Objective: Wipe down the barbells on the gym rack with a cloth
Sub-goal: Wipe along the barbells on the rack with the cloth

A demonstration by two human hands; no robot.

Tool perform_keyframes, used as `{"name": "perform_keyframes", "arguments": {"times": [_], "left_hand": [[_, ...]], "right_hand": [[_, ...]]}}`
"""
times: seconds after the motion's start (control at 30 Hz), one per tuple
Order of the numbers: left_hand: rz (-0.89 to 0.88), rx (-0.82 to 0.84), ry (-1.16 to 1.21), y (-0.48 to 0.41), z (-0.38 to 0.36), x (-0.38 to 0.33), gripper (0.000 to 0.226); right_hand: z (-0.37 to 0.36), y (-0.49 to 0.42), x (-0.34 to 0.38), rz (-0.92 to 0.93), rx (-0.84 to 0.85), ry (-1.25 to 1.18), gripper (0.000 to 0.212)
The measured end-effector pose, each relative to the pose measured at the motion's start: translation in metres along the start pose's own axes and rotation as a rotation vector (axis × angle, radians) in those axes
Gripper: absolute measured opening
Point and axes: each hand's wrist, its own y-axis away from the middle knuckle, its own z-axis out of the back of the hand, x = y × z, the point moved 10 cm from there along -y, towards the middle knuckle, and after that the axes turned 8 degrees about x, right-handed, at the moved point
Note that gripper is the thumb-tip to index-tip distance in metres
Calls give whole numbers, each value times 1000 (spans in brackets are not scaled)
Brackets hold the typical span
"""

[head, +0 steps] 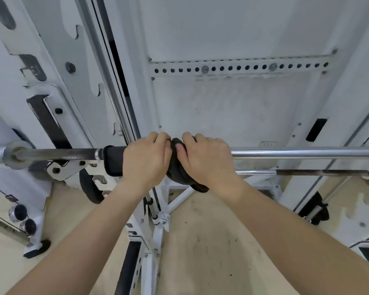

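STAGE: mid-wipe | both hands, left hand (pixel 146 160) and right hand (pixel 205 159), fingers curling, are pressing dark crumpled cloth (pixel 176 167) around long chrome barbell (pixel 296 153); right stretch and nearer, lower thin steel bar (pixel 285 172) seemingly remaining

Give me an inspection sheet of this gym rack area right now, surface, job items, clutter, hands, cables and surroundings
Surface: beige floor with dark specks and scuffs.
Job's things: upper barbell lies horizontal across the white rack; black cloth wrapped around it; a second, thinner bar sits lower, partly rusty.
Clutter: two short chrome pegs low on the left; nothing loose seen.
Hands: left hand and right hand both grip the cloth on the bar, side by side.
Cables: nothing seen for certain; a thin dark line at lower left, unclear.
Surroundings: white wall panel with a perforated strip behind.
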Motion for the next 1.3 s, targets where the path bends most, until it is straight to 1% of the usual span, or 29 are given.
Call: {"name": "perform_keyframes", "arguments": {"times": [0.13, 0.23, 0.4, 0.5, 0.6, 0.67, 0.73, 0.83, 0.93, 1.03, 1.1, 1.2, 1.3], "left_hand": [[-50, -11, -12, -8, -5, -55, 42], [-102, -32, -34, -18, -10, -116, 41], [-211, -36, -123, -43, -35, -264, 34], [-272, -56, -105, -61, -44, -361, 31], [-296, -62, -60, -77, -51, -441, 29], [-299, -54, -43, -85, -54, -477, 29], [-305, -24, -42, -91, -55, -492, 26], [-305, 25, -93, -90, -53, -470, 23], [-235, 48, -135, -86, -53, -421, 25], [-191, 31, -119, -85, -54, -399, 32], [-233, 38, -123, -89, -58, -416, 30], [-319, 29, -126, -96, -60, -469, 29], [-305, 9, -77, -104, -63, -512, 29]], "right_hand": [[8, 34, -94, -51, 19, 51, 37], [18, 61, -173, -86, 19, 78, 38], [31, 104, -308, -165, 65, 111, 37], [48, 134, -389, -172, 73, 115, 37], [57, 151, -438, -122, 95, 112, 36], [59, 159, -466, -153, 100, 94, 37], [64, 167, -491, -190, 77, 64, 39], [68, 173, -502, -263, 23, 33, 35], [56, 162, -475, -386, 2, 39, 29], [49, 152, -450, -394, -34, 55, 27], [48, 154, -452, -326, -43, 71, 29], [51, 161, -465, -208, -19, 64, 31], [57, 168, -492, -186, -24, 64, 29]]}}
